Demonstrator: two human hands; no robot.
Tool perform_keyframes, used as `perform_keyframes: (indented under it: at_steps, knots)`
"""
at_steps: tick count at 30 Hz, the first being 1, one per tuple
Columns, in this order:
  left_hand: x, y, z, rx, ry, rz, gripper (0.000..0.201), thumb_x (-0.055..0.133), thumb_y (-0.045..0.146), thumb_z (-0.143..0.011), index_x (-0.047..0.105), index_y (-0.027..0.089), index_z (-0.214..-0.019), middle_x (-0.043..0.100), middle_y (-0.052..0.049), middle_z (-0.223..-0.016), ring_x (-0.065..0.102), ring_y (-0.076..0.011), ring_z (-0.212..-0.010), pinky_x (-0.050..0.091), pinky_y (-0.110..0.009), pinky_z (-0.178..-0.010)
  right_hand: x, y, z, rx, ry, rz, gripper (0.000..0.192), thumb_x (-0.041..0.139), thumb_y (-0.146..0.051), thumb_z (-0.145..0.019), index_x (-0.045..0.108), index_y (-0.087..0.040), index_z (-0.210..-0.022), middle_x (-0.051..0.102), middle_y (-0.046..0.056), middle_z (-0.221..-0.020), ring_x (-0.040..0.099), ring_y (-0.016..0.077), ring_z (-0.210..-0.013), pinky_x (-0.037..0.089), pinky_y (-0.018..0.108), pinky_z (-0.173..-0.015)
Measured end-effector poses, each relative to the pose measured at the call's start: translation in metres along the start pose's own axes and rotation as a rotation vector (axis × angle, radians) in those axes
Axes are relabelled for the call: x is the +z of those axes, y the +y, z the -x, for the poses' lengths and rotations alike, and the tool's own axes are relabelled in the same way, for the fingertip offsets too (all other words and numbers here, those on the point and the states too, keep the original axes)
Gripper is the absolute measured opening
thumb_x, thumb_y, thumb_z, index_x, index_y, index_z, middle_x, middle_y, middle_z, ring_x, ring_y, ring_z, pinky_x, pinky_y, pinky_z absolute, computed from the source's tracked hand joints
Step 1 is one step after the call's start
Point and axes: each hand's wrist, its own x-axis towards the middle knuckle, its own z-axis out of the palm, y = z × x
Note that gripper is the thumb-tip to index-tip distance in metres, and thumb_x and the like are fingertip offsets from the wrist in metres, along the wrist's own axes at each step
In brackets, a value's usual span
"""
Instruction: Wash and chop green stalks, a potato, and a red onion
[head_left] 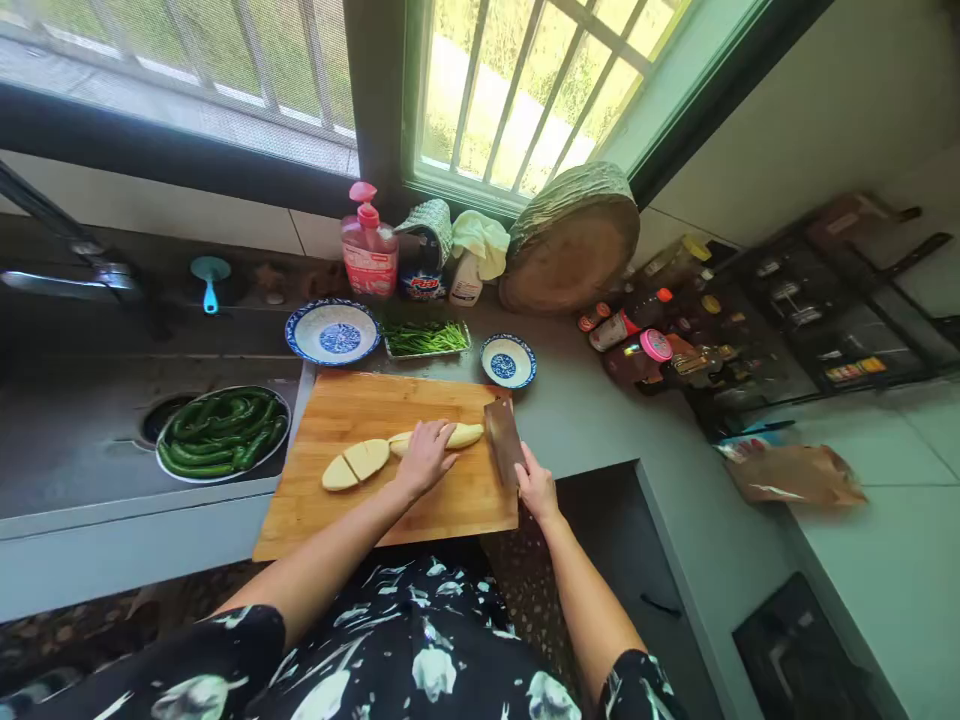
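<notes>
A wooden cutting board lies on the counter in front of me. On it are pale peeled vegetable pieces: a cut slab at the left and a longer piece under my left hand, which presses down on it. My right hand grips the handle of a cleaver, whose blade stands on the board just right of the longer piece.
A bowl of green peppers sits in the sink at left. Behind the board are a blue-patterned plate, a tray of green beans and a small bowl. Soap bottles, a round chopping block and sauce bottles line the back.
</notes>
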Motion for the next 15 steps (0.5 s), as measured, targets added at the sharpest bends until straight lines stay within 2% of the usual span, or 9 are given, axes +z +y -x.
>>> perform_keyframes:
  at_steps: [4, 7, 9, 12, 15]
  knots:
    - [0.039, 0.031, -0.033, -0.104, 0.000, -0.081, 0.050, 0.065, 0.033, -0.074, 0.055, 0.025, -0.122, 0.054, -0.015, -0.124, 0.047, -0.0346, -0.113, 0.028, -0.060, -0.099, 0.010, 0.039, -0.025, 0.030, -0.168, -0.398, 0.055, 0.039, -0.033, -0.087, 0.039, -0.012, -0.139, 0.063, -0.001, -0.061, 0.056, 0.0115, -0.045, 0.048, 0.021, -0.050]
    - [0.062, 0.045, -0.043, -0.190, 0.030, -0.188, 0.045, 0.066, 0.040, -0.074, 0.059, 0.029, -0.117, 0.056, -0.013, -0.122, 0.047, -0.0368, -0.111, 0.021, -0.068, -0.097, 0.020, 0.060, -0.036, 0.041, -0.283, -0.677, 0.061, 0.041, -0.035, -0.086, 0.035, -0.009, -0.140, 0.059, -0.003, -0.057, 0.051, 0.0101, -0.037, 0.046, 0.021, -0.042]
    - [0.072, 0.050, -0.043, -0.249, 0.078, -0.256, 0.038, 0.062, 0.043, -0.076, 0.062, 0.028, -0.111, 0.058, -0.013, -0.117, 0.047, -0.0356, -0.110, 0.019, -0.068, -0.097, 0.027, 0.068, -0.040, 0.023, -0.333, -0.806, 0.063, 0.044, -0.035, -0.084, 0.034, -0.009, -0.140, 0.063, -0.001, -0.064, 0.050, 0.0091, -0.036, 0.045, 0.021, -0.039]
    - [0.082, 0.055, -0.038, -0.302, 0.177, -0.279, 0.030, 0.057, 0.043, -0.080, 0.064, 0.026, -0.104, 0.059, -0.011, -0.110, 0.048, -0.0306, -0.110, 0.019, -0.061, -0.103, 0.036, 0.069, -0.045, -0.032, -0.397, -0.894, 0.064, 0.044, -0.034, -0.083, 0.032, -0.011, -0.141, 0.069, 0.006, -0.085, 0.049, 0.0077, -0.035, 0.045, 0.021, -0.036]
    - [0.087, 0.057, -0.032, -0.297, 0.231, -0.231, 0.030, 0.056, 0.044, -0.080, 0.064, 0.025, -0.102, 0.059, -0.009, -0.105, 0.049, -0.0274, -0.109, 0.019, -0.055, -0.107, 0.042, 0.057, -0.048, -0.123, -0.442, -0.790, 0.059, 0.045, -0.031, -0.083, 0.036, -0.016, -0.140, 0.069, 0.007, -0.097, 0.055, 0.0092, -0.041, 0.048, 0.023, -0.039]
